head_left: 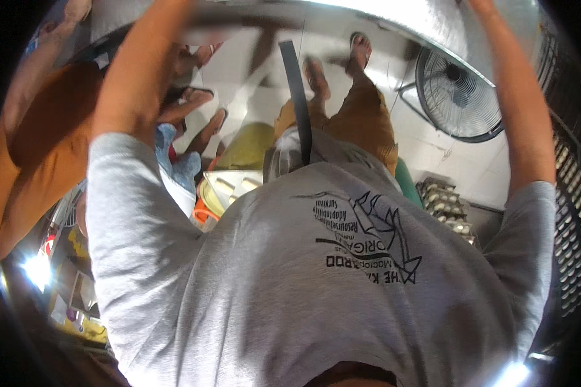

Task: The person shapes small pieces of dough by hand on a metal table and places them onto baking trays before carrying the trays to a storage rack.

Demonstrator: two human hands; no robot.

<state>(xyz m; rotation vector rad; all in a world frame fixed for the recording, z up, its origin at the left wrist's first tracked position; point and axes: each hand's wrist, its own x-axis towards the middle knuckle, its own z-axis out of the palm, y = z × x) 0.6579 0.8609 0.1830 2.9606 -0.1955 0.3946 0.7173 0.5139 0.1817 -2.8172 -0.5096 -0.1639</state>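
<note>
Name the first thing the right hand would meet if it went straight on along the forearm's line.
Possibly the silver metal surface, which the right forearm overlaps near the top edge. The right hand itself is out of frame, so its exact direction and any nearer obstacle cannot be told.

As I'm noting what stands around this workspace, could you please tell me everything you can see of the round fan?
The round fan stands on the pale tiled floor at upper right, its face tilted up. It has a dark rim, thin metal-looking guard wires and a dark hub; a dark tubular support shows on its left. The shiny metal surface hides part of its upper side. Apart from the floor, no contact shows. I cannot tell whether it is spinning.
</note>
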